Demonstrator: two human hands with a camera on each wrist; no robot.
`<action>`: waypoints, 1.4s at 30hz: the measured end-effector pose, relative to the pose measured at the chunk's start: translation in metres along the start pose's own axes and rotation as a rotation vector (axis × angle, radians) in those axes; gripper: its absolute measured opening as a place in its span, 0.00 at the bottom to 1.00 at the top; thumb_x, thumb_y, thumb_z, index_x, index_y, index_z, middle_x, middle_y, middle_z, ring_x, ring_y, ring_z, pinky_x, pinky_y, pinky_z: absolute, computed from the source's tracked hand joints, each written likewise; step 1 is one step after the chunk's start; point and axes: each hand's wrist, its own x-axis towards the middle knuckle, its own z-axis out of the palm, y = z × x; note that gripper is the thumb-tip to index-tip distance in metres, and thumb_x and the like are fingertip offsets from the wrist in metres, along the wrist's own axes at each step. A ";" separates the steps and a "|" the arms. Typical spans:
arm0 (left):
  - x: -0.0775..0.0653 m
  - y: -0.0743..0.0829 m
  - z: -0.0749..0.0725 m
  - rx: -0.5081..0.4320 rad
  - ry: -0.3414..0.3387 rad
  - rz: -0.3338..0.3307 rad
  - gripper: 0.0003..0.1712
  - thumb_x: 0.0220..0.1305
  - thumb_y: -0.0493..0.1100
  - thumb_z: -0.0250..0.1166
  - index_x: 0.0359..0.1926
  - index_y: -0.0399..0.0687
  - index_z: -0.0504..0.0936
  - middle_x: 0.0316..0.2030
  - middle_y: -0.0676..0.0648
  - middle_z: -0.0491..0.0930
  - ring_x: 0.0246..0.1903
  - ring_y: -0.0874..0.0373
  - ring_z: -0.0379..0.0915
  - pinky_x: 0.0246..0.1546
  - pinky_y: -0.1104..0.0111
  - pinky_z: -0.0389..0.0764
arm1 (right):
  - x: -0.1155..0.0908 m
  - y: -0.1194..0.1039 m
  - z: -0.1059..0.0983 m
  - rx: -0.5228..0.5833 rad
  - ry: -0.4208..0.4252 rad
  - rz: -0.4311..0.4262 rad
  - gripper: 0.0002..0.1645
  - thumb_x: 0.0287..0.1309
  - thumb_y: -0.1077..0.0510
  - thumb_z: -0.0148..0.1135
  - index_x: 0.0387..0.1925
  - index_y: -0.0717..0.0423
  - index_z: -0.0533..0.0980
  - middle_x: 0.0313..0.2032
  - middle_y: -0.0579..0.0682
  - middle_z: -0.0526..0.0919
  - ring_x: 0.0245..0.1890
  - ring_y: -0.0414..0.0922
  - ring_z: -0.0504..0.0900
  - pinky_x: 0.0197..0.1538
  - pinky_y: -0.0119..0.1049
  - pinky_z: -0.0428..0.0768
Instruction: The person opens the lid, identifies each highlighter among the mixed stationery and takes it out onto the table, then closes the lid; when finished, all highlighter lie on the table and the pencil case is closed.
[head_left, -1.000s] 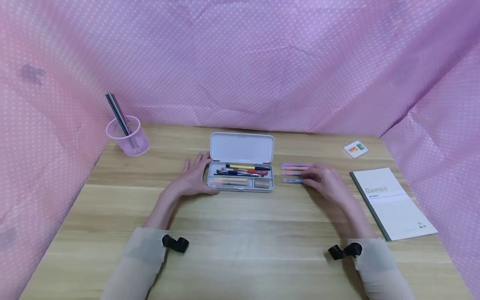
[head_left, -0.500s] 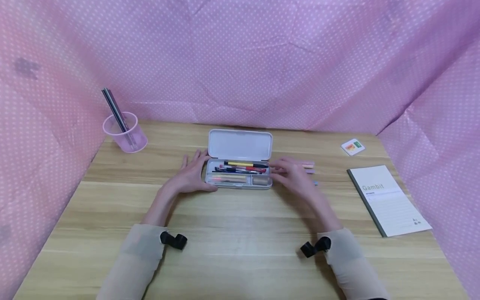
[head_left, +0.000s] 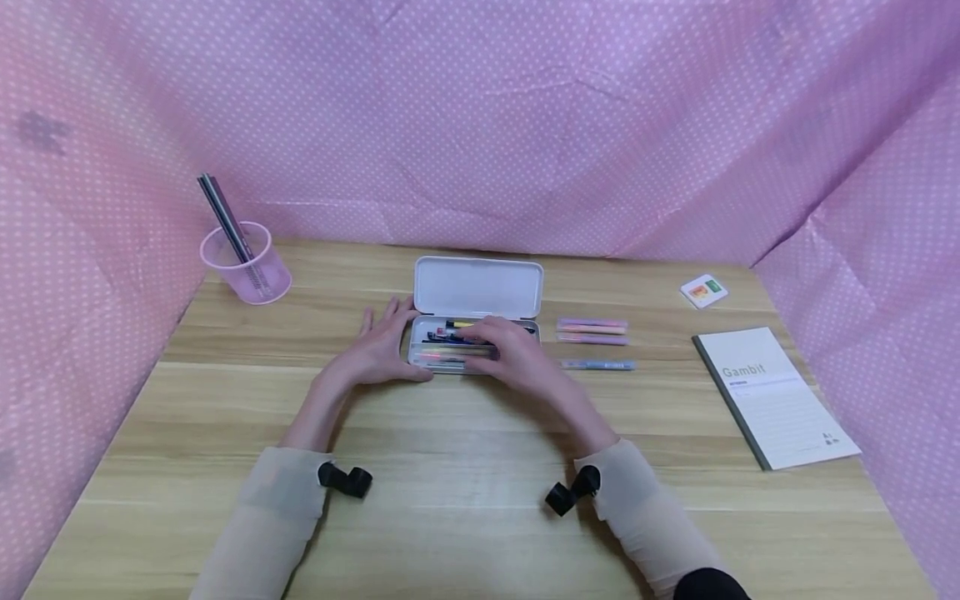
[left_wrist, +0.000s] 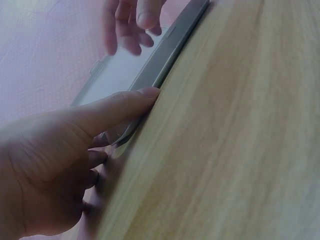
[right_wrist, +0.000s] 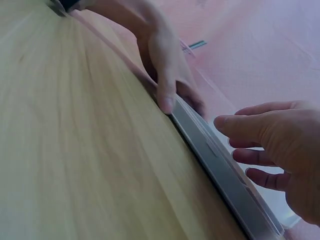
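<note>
Gripping the pencil case (head_left: 477,285) by one end, left hand (head_left: 375,350), right hand (head_left: 517,354) over it, fingers apart

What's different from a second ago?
The right hand has moved left, off the pens, and is now over the open pencil case, with nothing visibly held. The pens it partly covered now show fully. The left hand stays on the case's left end; the cup and notebook stay put.

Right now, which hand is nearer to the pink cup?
The left hand. It touches the left end of the pencil case, with the cup farther back to its left; the right hand is over the case, farther away.
</note>
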 end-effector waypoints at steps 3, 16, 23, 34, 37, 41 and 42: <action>0.000 0.000 0.001 -0.002 0.002 0.001 0.61 0.47 0.62 0.80 0.76 0.46 0.60 0.84 0.38 0.38 0.83 0.37 0.25 0.79 0.38 0.22 | 0.001 -0.003 0.003 -0.025 -0.012 -0.001 0.26 0.62 0.52 0.72 0.62 0.45 0.80 0.57 0.48 0.84 0.60 0.46 0.81 0.68 0.46 0.79; 0.002 -0.002 0.001 0.028 -0.023 -0.017 0.63 0.47 0.64 0.79 0.77 0.47 0.57 0.84 0.40 0.36 0.83 0.40 0.24 0.80 0.40 0.20 | -0.004 -0.002 0.005 -0.090 -0.033 -0.013 0.22 0.62 0.53 0.72 0.58 0.44 0.83 0.52 0.46 0.84 0.52 0.43 0.82 0.60 0.43 0.82; 0.002 0.000 0.000 0.019 -0.021 -0.016 0.62 0.48 0.63 0.80 0.77 0.46 0.58 0.84 0.39 0.36 0.83 0.39 0.24 0.79 0.40 0.20 | -0.002 -0.001 0.004 -0.118 -0.047 -0.011 0.20 0.62 0.52 0.72 0.57 0.45 0.84 0.55 0.47 0.86 0.59 0.46 0.82 0.67 0.45 0.79; 0.002 -0.001 0.000 0.011 -0.022 -0.014 0.62 0.48 0.63 0.79 0.77 0.46 0.58 0.84 0.39 0.36 0.83 0.39 0.23 0.79 0.39 0.20 | -0.002 -0.002 0.006 -0.142 -0.043 -0.016 0.18 0.62 0.53 0.72 0.53 0.45 0.85 0.55 0.47 0.87 0.60 0.47 0.82 0.68 0.46 0.79; 0.002 -0.001 0.000 0.012 -0.022 -0.016 0.62 0.48 0.63 0.79 0.77 0.47 0.57 0.84 0.40 0.36 0.83 0.40 0.23 0.79 0.40 0.20 | -0.002 -0.002 0.006 -0.141 -0.039 -0.014 0.17 0.62 0.53 0.72 0.53 0.46 0.85 0.55 0.47 0.87 0.60 0.47 0.82 0.68 0.46 0.79; 0.002 -0.001 0.000 0.009 -0.020 -0.016 0.62 0.48 0.63 0.80 0.77 0.47 0.58 0.84 0.39 0.36 0.83 0.39 0.23 0.79 0.39 0.20 | -0.002 -0.002 0.007 -0.140 -0.039 -0.011 0.16 0.63 0.53 0.72 0.52 0.46 0.85 0.54 0.47 0.87 0.59 0.46 0.83 0.67 0.46 0.80; 0.002 -0.001 0.000 0.008 -0.020 -0.016 0.62 0.48 0.63 0.80 0.77 0.46 0.58 0.84 0.39 0.36 0.83 0.39 0.23 0.79 0.39 0.20 | -0.001 -0.002 0.007 -0.144 -0.040 -0.011 0.16 0.63 0.54 0.72 0.52 0.46 0.86 0.54 0.47 0.87 0.59 0.46 0.83 0.67 0.46 0.80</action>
